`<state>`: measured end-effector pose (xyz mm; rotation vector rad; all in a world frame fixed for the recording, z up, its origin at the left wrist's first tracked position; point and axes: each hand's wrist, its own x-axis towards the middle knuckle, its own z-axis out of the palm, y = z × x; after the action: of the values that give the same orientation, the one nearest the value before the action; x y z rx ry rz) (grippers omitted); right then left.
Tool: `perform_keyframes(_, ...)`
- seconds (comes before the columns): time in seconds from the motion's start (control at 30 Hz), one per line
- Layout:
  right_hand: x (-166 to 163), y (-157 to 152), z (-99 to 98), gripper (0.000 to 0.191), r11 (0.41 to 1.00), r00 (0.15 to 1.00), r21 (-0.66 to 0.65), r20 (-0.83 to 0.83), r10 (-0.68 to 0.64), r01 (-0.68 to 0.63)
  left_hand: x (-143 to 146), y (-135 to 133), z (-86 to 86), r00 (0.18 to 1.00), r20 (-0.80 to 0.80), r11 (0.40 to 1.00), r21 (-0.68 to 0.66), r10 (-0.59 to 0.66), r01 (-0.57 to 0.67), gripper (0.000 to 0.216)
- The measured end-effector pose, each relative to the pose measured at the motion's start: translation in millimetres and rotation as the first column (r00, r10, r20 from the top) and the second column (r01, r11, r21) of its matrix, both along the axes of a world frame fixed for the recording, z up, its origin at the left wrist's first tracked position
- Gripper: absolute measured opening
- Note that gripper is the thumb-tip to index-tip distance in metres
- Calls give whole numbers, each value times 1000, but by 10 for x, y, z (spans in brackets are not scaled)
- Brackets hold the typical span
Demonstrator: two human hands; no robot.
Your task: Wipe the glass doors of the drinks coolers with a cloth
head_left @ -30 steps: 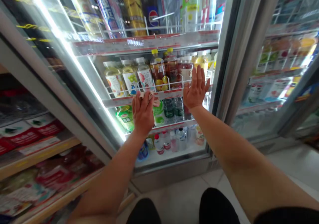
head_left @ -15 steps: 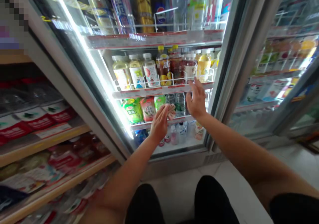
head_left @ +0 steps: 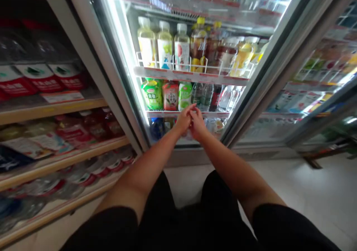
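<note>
My left hand and my right hand meet low in front of the drinks cooler's glass door, fingertips pinched together. What sits between the fingers is hidden. Just behind them, through the glass, stands a row with a green-labelled bottle, a red-labelled bottle and clear water bottles. The shelf above carries pale juice bottles and tea bottles. The lowest shelf of small bottles is partly covered by my hands.
Wooden shelves with red and white snack packs run along the left, close to my left arm. A second cooler door stands to the right. My knees in black shorts are at the bottom, over light floor tiles.
Both hands left the glass and dropped, coming together near the lower shelves. The crumpled cloth under my left palm is no longer visible. The view tilted downward.
</note>
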<state>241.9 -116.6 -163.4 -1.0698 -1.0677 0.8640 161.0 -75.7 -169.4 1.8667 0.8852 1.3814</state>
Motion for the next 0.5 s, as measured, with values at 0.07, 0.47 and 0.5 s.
perform_keyframes(0.07, 197, -62, 94, 39, 1000, 995, 17, 102, -16, 14, -275, 15, -80, 1000, -20, 999, -45, -10, 9, 42)
perform_keyframes(0.47, 1135, 651, 510, 85, 782, -94, 606, 795, -599, 144, -1642, 233, -1422, 989, -140, 907, -420, -54, -10, 43)
perform_keyframes(0.5, 1185, 719, 461, 90, 759, -118, 631, 775, -620, 160, -1742, 228, -1598, 984, -162, 886, -464, -67, -16, 43)
